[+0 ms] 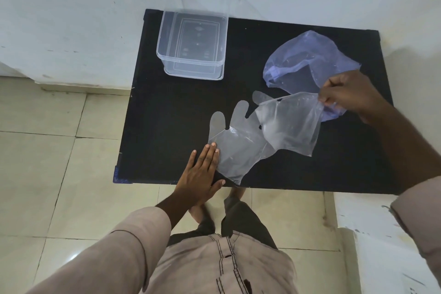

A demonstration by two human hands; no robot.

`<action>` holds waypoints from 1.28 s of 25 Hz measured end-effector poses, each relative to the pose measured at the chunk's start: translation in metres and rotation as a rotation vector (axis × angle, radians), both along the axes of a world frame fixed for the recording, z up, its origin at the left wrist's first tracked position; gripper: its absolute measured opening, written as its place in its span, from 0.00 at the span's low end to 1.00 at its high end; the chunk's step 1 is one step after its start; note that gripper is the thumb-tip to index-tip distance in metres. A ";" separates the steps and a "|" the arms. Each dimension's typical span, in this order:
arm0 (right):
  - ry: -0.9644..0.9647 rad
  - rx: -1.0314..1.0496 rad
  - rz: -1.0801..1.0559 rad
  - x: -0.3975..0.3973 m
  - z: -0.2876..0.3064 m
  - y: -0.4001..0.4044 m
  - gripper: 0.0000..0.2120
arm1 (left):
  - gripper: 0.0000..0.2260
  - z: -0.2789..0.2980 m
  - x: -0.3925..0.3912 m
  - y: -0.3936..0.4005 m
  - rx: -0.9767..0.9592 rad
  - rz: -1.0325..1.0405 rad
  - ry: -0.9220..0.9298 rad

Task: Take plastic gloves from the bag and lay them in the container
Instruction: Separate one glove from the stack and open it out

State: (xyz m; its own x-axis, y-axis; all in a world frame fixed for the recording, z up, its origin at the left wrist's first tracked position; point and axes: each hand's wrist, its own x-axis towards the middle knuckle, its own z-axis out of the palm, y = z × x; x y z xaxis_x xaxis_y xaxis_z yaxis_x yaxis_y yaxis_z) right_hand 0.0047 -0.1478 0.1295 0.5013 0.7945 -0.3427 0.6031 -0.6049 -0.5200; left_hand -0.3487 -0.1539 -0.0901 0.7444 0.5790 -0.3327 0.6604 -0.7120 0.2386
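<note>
Two clear plastic gloves lie on the black table (171, 112). The near glove (238, 148) is flat, and my left hand (202, 174) presses flat on its cuff edge with fingers together. The second glove (288, 124) overlaps it to the right; my right hand (346, 93) pinches its upper right corner, lifting that edge. Behind it lies the bluish translucent bag (307, 62), crumpled and open. The clear rectangular container (164, 55) stands at the table's back left with nothing inside.
The table stands against a white wall. A tiled floor lies below and to the left, with my feet under the table's front edge. A white, paint-marked surface (381, 234) sits at the lower right.
</note>
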 end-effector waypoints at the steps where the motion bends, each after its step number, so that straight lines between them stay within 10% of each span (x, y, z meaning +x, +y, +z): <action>1: -0.019 0.007 0.014 0.002 0.003 0.000 0.05 | 0.37 0.000 0.000 0.000 -0.004 -0.003 0.012; 11: -0.120 -0.044 0.313 -0.047 0.043 0.001 0.08 | 0.45 0.036 0.012 0.011 -0.209 0.062 0.030; 15: -0.134 -0.162 0.461 -0.076 0.063 0.010 0.09 | 0.38 0.121 0.044 0.036 -0.339 0.257 -0.367; 22: -0.142 -0.232 0.651 -0.123 0.138 0.018 0.09 | 0.46 0.256 0.083 0.093 -0.430 -0.054 -0.667; 32: -0.085 -0.098 0.719 -0.119 0.203 0.005 0.04 | 0.13 0.314 0.108 0.107 -0.667 -0.212 -0.691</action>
